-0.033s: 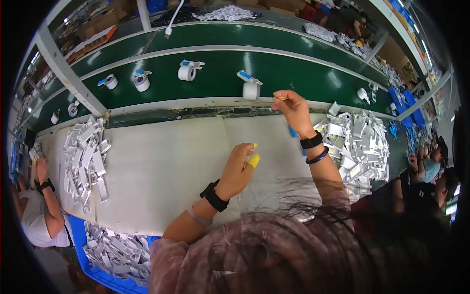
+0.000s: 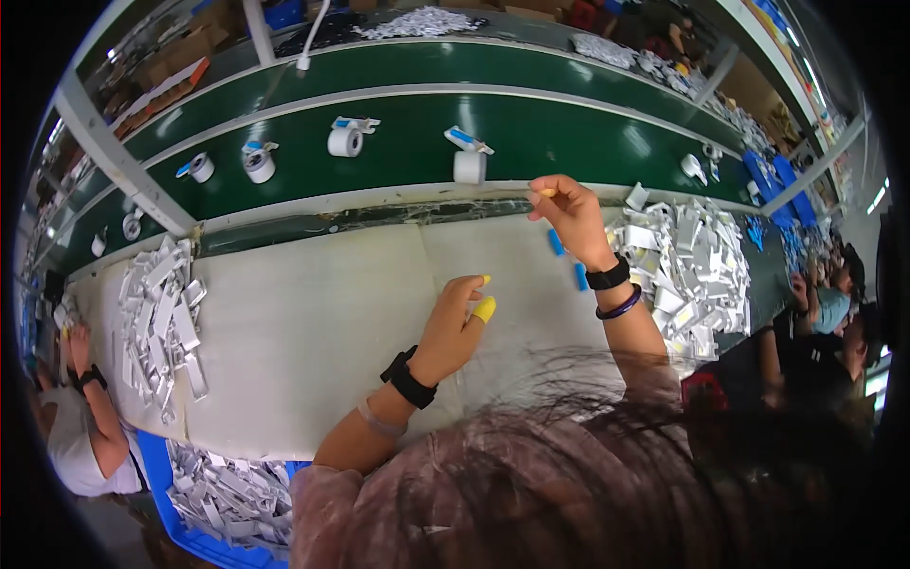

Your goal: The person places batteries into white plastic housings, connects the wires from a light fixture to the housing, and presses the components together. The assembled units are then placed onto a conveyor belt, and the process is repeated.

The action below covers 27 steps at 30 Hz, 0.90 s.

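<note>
My left hand [image 2: 453, 321] hovers over the pale table mat [image 2: 313, 313], fingers apart and holding nothing, with yellow covers on the thumb and a fingertip. Farther off and to the right, my right hand [image 2: 576, 216] is raised near the mat's far edge, its thumb and fingers pinched together. Whatever lies in that pinch, if anything, is too small to make out. Beside the right wrist, two small blue pieces [image 2: 581, 276] lie on the mat. A heap of white plastic parts [image 2: 678, 270] is just right of that wrist.
Beyond the mat, a green conveyor belt [image 2: 398, 175] carries several white cylindrical lamp heads [image 2: 469, 168]. Long white parts [image 2: 163, 322] are piled at the left, above a blue bin [image 2: 156, 474] filled with similar parts. Another person's hand [image 2: 78, 349] works at the far left.
The whole view has shifted slightly, so the table and belt sit farther left. More of the blue pieces beside my right wrist shows. Both hands keep nearly the same pose.
</note>
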Each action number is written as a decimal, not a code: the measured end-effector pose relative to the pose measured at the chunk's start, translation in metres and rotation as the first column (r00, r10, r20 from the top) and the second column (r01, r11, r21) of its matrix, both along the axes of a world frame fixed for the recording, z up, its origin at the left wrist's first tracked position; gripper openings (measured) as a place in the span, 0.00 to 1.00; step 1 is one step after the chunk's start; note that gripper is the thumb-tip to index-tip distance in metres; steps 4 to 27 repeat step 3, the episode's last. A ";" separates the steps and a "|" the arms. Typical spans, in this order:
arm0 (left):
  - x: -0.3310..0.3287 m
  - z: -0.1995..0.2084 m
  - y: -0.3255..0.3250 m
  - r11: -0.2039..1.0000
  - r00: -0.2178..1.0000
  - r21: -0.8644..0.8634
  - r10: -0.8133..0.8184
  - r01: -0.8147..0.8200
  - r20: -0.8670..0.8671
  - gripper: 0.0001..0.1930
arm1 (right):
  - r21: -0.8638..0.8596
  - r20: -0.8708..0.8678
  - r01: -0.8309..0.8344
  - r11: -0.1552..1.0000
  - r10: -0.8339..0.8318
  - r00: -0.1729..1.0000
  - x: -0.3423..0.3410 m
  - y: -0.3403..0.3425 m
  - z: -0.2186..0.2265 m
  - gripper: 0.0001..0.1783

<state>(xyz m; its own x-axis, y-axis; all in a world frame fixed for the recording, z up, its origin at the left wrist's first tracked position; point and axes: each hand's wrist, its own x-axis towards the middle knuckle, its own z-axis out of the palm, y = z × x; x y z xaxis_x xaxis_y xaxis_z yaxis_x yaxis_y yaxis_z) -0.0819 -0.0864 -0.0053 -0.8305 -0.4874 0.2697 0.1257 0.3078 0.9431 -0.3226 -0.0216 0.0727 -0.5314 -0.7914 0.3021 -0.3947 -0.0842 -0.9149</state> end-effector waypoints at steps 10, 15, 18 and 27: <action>0.005 0.006 -0.007 0.979 0.960 0.063 -0.205 0.196 0.189 0.18 | 0.149 -0.127 0.136 0.980 -0.117 0.985 0.013 0.089 0.029 0.09; 0.005 0.006 -0.007 0.979 0.960 0.063 -0.205 0.196 0.189 0.18 | 0.149 -0.127 0.136 0.980 -0.117 0.985 0.013 0.089 0.029 0.09; 0.005 0.006 -0.007 0.979 0.960 0.063 -0.205 0.196 0.189 0.18 | 0.149 -0.127 0.136 0.980 -0.117 0.985 0.013 0.089 0.029 0.09; 0.005 0.006 -0.007 0.979 0.960 0.063 -0.205 0.196 0.189 0.18 | 0.149 -0.127 0.136 0.980 -0.117 0.985 0.013 0.089 0.029 0.09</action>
